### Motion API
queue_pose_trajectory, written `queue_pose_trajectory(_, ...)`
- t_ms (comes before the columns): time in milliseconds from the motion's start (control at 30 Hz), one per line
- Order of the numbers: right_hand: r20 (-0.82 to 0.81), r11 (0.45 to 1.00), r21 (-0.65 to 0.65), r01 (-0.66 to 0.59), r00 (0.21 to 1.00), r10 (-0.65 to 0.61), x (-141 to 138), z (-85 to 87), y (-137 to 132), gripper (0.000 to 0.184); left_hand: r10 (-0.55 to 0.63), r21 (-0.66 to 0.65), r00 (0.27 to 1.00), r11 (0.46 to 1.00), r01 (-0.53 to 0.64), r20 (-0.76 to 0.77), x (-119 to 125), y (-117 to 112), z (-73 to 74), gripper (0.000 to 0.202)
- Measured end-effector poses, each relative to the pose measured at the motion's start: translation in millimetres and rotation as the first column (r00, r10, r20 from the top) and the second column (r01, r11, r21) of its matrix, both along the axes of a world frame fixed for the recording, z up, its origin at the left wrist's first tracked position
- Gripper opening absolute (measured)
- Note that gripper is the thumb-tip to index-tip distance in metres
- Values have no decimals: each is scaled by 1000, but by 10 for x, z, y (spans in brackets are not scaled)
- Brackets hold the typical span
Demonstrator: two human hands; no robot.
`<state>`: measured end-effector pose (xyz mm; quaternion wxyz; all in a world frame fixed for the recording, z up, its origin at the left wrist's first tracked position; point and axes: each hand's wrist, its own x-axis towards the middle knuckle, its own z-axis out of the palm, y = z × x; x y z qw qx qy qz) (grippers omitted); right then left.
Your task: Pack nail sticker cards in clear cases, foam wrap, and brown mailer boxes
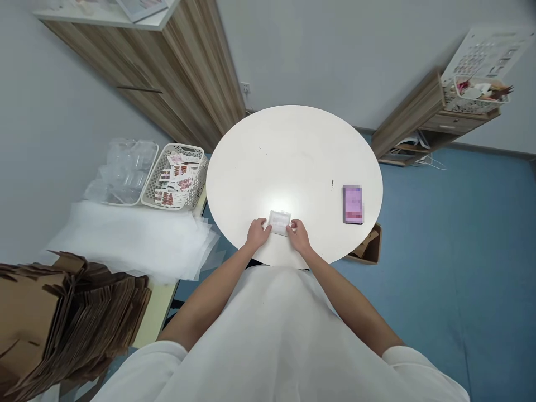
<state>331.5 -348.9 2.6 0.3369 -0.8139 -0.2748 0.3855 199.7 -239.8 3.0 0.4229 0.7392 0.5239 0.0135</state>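
Observation:
A small, flat, clear-and-white plastic box (pixel 280 222) is at the near part of the round white table (pixel 293 145). My left hand (pixel 258 233) grips its left edge, with the thumb at the near corner and curled fingers along the side. On the opposite edge, my right hand (pixel 298 235) holds it the same way between thumb and fingers. Something whitish shows through the box, too faint to name. Whether the box touches the tabletop or is held just above it, I cannot tell.
A phone-like purple object (pixel 353 204), blurred, lies on the table's right side. To the left are a white basket of printed cards (pixel 173 178), clear plastic containers (pixel 129 167), translucent sheets (pixel 134 237) and folded cardboard (pixel 92 312). A cardboard box (pixel 372 248) stands below the right edge.

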Motion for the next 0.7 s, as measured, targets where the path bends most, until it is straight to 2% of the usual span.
queue_pose_trajectory(200, -126, 997, 29, -65, 990, 68, -43, 44, -162, 47, 74, -112, 996, 991, -69, 44, -100, -86, 26, 39)
queue_pose_trajectory(300, -164, 994, 42, -103, 980, 109, -70, 17, -122, 50, 53, -134, 996, 990, -43, 77, -74, -96, 9, 42)
queue_pose_trajectory(433, -133, 997, 37, -71, 988, 76, -122, -22, 10, 51, 24, -153, 995, 988, -9, 96, -47, -46, -30, 42)
queue_pose_trajectory(567, -146, 998, 41, -48, 988, 54, -229, 17, 289, 52, 63, -170, 987, 985, -37, 146, -144, 180, -54, 44)
queue_pose_trajectory(700, -218, 998, 57, -31, 975, 43, -418, 79, 799, 48, 132, -173, 970, 980, -97, 202, -359, 616, -55, 42)
